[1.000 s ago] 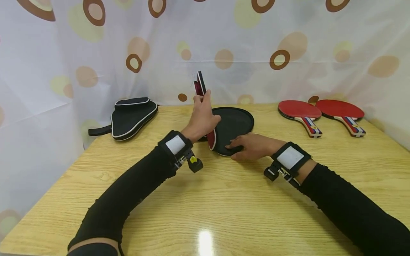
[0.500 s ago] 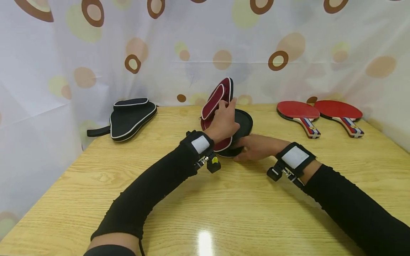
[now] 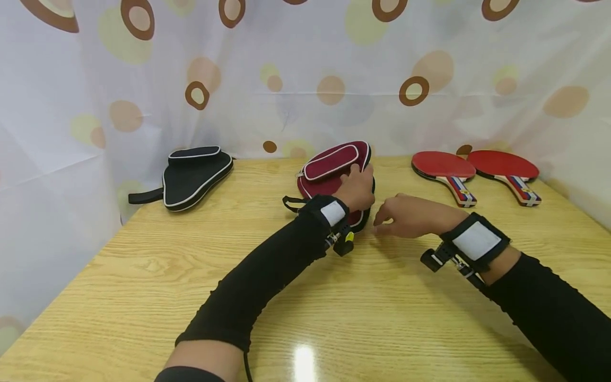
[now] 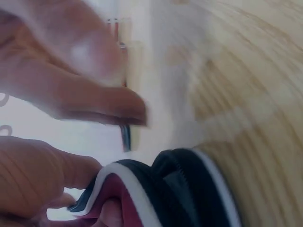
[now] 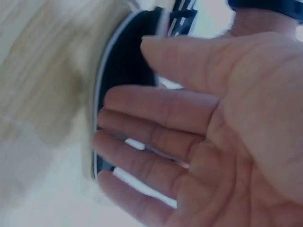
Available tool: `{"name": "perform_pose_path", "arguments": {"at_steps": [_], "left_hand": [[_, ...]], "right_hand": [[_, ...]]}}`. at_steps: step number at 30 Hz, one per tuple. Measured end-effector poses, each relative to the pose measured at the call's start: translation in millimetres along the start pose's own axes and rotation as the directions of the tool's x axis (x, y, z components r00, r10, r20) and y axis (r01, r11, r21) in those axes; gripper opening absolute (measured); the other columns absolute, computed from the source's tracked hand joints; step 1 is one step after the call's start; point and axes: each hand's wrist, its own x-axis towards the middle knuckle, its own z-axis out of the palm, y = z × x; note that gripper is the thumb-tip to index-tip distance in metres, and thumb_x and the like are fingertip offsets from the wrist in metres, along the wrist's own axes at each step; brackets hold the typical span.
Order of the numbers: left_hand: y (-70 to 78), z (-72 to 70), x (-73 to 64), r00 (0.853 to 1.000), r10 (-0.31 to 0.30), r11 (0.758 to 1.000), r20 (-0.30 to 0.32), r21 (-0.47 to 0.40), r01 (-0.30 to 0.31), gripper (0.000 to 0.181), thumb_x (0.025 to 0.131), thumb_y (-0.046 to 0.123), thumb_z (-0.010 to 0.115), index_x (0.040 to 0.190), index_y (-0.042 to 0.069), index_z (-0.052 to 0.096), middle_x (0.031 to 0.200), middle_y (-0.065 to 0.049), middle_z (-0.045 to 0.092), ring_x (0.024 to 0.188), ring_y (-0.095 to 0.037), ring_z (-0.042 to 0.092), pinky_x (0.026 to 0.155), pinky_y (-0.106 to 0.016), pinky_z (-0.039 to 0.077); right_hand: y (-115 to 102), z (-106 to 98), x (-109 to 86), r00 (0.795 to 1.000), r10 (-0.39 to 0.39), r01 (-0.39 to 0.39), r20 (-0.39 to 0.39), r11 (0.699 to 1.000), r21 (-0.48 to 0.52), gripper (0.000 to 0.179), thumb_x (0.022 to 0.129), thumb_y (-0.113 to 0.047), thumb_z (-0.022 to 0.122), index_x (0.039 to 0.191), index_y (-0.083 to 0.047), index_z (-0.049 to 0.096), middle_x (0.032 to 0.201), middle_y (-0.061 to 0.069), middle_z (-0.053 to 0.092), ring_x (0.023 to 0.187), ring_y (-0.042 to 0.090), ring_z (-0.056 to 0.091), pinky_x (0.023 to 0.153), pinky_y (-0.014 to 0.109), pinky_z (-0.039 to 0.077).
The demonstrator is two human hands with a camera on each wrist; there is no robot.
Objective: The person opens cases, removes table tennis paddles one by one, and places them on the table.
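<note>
A dark red table tennis bat case (image 3: 321,184) with white piping and a raised front pocket lies at the back middle of the table. My left hand (image 3: 357,190) grips its right edge; in the left wrist view the fingers pinch the red cover (image 4: 127,201) at its white-piped border, and a gap runs along the black zipped side. Just right of the case hovers my right hand (image 3: 412,215), holding nothing. The right wrist view shows its fingers (image 5: 151,104) loosely extended and spread in front of the case's black side (image 5: 125,61).
To the left lies a black bat case (image 3: 195,180) with a strap. Two red table tennis bats, one nearer (image 3: 444,163) and one farther right (image 3: 502,163), lie at the back right of the wooden table (image 3: 286,307). A patterned curtain (image 3: 267,63) hangs behind.
My left hand has swung the red case's upright cover rightward and down over its black inside. My right hand has let go of the lower part and drawn back to the right.
</note>
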Motion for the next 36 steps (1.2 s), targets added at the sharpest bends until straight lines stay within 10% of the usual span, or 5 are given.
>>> {"name": "perform_pose_path", "arguments": {"at_steps": [8,14,20,26,36], "left_hand": [[13.5,18.4,5.2,0.989,-0.018,0.981,0.144,0.193,-0.01,0.043,0.102,0.017,0.057,0.144,0.01,0.053,0.14,-0.005,0.057,0.135,-0.023,0.04,0.099,-0.04,0.033],[3.9,11.9,0.8,0.978,0.082,0.988,0.194,0.114,-0.106,0.032,0.102,0.02,0.057,0.131,0.008,0.062,0.131,-0.005,0.064,0.124,-0.025,0.049,0.097,-0.04,0.033],[-19.1,-8.3,0.2,0.956,0.188,0.982,0.226,-0.01,-0.191,0.014,0.102,0.014,0.053,0.101,0.004,0.063,0.09,-0.004,0.055,0.08,-0.016,0.047,0.071,-0.025,0.036],[-54.6,-33.5,-11.6,0.963,0.143,0.989,0.229,0.004,-0.148,0.033,0.102,0.014,0.054,0.131,0.004,0.066,0.129,-0.01,0.066,0.111,-0.019,0.061,0.09,-0.027,0.05],[-113.9,-37.0,-24.6,0.957,0.173,0.961,0.232,0.171,-0.216,0.033,0.096,-0.004,0.052,0.122,0.002,0.072,0.118,-0.012,0.071,0.107,-0.022,0.064,0.092,-0.03,0.05]], "right_hand": [[6.1,-3.9,-11.7,0.982,-0.03,0.025,-0.186,0.999,-0.03,0.022,0.098,-0.012,0.066,0.078,-0.009,0.074,0.061,-0.008,0.054,0.053,0.005,0.044,0.057,0.029,0.042],[3.7,0.5,-4.7,0.974,-0.006,-0.005,-0.228,0.999,-0.045,0.019,0.096,-0.009,0.066,0.078,-0.008,0.073,0.06,-0.009,0.05,0.055,0.007,0.044,0.058,0.03,0.04],[-6.6,9.9,9.0,0.966,0.016,-0.03,-0.259,0.998,-0.05,0.013,0.095,-0.008,0.067,0.084,-0.003,0.072,0.068,-0.001,0.061,0.059,0.011,0.051,0.058,0.031,0.043],[-21.8,19.2,30.2,0.949,0.028,-0.05,-0.315,0.997,-0.062,0.014,0.094,-0.013,0.071,0.093,0.0,0.067,0.08,0.005,0.06,0.074,0.019,0.054,0.067,0.035,0.047],[-44.6,34.3,68.1,0.943,0.132,-0.152,-0.305,0.988,-0.041,0.037,0.097,-0.03,0.069,0.071,-0.006,0.061,0.064,0.002,0.049,0.063,0.017,0.046,0.057,0.028,0.034]]}}
